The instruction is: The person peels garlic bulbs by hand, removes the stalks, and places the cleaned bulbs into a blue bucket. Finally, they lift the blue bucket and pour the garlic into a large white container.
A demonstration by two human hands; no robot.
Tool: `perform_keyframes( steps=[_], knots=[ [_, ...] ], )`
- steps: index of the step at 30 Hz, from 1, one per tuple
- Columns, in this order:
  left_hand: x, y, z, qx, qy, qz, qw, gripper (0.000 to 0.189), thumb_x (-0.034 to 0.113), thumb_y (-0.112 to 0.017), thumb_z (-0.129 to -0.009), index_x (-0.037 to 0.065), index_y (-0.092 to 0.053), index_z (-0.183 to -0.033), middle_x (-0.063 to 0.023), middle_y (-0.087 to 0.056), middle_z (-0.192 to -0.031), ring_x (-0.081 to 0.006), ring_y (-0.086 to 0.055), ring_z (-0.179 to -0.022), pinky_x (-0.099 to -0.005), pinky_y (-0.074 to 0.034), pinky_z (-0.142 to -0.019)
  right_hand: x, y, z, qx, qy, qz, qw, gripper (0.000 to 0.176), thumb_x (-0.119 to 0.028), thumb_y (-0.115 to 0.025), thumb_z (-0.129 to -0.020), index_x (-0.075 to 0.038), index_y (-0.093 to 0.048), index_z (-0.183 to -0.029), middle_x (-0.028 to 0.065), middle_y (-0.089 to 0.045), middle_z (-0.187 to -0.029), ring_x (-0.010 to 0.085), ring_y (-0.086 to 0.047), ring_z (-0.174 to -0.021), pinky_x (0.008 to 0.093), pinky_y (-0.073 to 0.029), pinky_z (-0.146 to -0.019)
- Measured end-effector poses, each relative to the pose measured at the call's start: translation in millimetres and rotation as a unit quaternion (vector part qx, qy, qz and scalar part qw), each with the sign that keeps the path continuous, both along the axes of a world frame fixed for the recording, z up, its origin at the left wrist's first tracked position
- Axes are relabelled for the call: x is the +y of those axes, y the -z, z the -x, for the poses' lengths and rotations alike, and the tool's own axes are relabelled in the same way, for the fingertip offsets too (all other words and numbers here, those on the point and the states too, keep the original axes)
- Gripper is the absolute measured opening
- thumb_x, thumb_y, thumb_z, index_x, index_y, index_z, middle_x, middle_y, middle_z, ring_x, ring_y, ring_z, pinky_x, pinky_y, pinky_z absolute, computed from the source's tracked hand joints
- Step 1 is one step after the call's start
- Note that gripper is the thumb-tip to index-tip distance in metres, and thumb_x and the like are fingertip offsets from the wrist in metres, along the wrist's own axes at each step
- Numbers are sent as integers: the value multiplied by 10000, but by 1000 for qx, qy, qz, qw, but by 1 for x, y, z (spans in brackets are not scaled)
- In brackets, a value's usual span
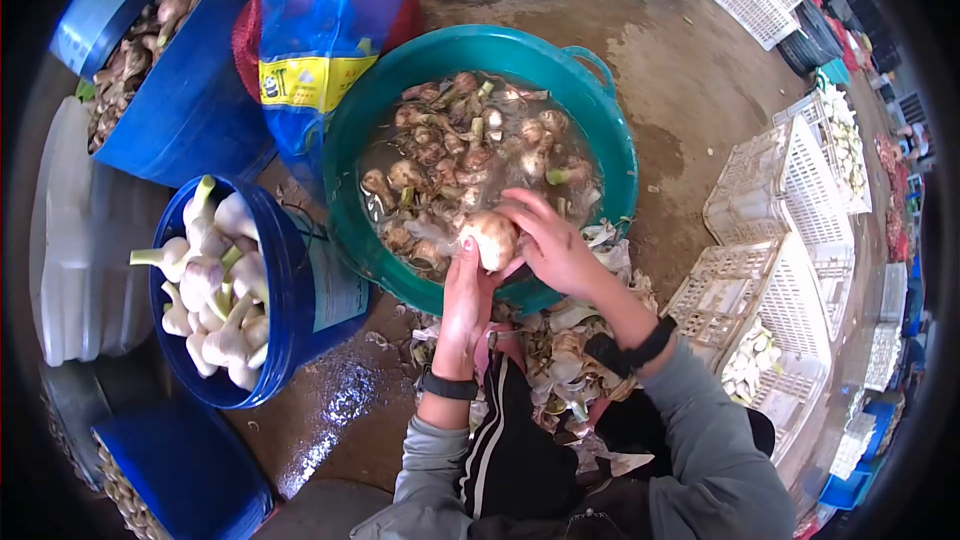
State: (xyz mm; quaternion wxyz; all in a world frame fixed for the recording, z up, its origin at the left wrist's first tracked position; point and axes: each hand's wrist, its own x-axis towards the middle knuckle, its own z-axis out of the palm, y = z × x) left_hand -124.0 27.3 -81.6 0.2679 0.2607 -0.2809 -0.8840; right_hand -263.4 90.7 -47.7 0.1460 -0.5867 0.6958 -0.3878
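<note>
- Just inside 6 o'clock of green tub [613, 155], over cloudy water [376, 150]: one garlic bulb [491, 238], held from both sides.
- Left hand [465, 292]: fingers grasping bulb from 8 o'clock, thumb against it.
- Right hand [556, 248]: fingers grasping same bulb from 3 o'clock.
- More bulbs [408, 176] in the water, mostly toward 12 o'clock from hands.
- Blue bucket [285, 340] at tub's 8 o'clock, full of paler bulbs [203, 278].
- Peelings [572, 352] piled at 5 o'clock.
- Blue mesh bag [312, 10] at 10; white crates [745, 185] at 3 to 4.
</note>
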Motion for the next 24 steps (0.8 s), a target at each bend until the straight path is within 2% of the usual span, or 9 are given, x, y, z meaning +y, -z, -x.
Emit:
perform_keyframes(
  steps=[1,3,4,6,7,9,13,19,24],
  knots=[
    [3,-5,-5,-8,-13,9,1000,476,355,-406,-987,34,-374,-1336,-114,-498,-1245,-231,-536,-1078,-392,-452,-932,3,-8,-4,0,-5,-1,1000,334,1,-551,-820,-36,-532,-1152,134,-530,-1208,307,-591,-1001,348,-477,-854],
    [8,-1,-8,-17,-27,13,999,458,313,-434,-986,21,-383,-1336,-106,-481,-1249,-220,-527,-1094,-372,-443,-942,10,-18,-10,-173,16,13,985,318,-33,-539,-835,-35,-558,-1152,147,-586,-1110,328,-605,-954,369,-484,-836],
    [11,8,-9,-69,-62,94,991,438,265,-472,-974,19,-397,-1329,-97,-463,-1220,-212,-520,-1080,-347,-433,-938,11,-27,-17,-70,39,-8,997,301,-70,-539,-841,-35,-586,-1136,146,-627,-1019,335,-612,-910,381,-488,-812],
    [14,9,-9,-185,-120,272,937,441,162,-594,-905,35,-449,-1301,-89,-408,-1130,-211,-476,-1050,-307,-390,-935,12,-22,-19,-5,41,-8,999,288,-85,-543,-847,-34,-592,-1126,142,-632,-1020,332,-610,-908,385,-487,-811],
    [15,2,-9,-182,-118,270,938,441,162,-594,-905,35,-449,-1301,-89,-408,-1130,-211,-476,-1050,-307,-390,-935,11,-21,-18,62,41,-6,997,276,-99,-547,-852,-32,-598,-1115,137,-638,-1021,330,-609,-906,389,-486,-810],
    [17,-5,-10,-289,-124,411,855,478,151,-658,-846,56,-479,-1279,-114,-413,-1108,-230,-444,-1052,-325,-372,-941,13,-21,-17,46,43,-54,997,265,-113,-553,-853,-30,-611,-1098,134,-640,-1045,328,-608,-926,392,-485,-815],
    [19,-9,-10,-275,-138,382,871,460,135,-686,-810,69,-510,-1230,-122,-411,-1099,-242,-431,-1050,-338,-363,-941,16,-21,-18,33,38,-42,998,291,-101,-562,-824,-21,-613,-1099,145,-636,-1070,316,-612,-952,379,-492,-795],
    [21,-14,-16,-300,-117,447,834,388,111,-644,-840,33,-517,-1198,-87,-404,-1030,-202,-434,-1009,-305,-369,-916,19,-29,-27,108,44,-42,992,265,-42,-594,-768,2,-614,-1029,135,-620,-822,318,-615,-750,379,-496,-660],
    [20,-8,-21,-179,-83,337,921,400,55,-636,-834,36,-509,-1212,-60,-367,-1102,-163,-443,-1031,-281,-408,-905,23,-29,-34,85,86,-1,993,135,-8,-599,-728,-6,-565,-859,110,-539,-697,288,-572,-642,368,-460,-569]
  ],
)
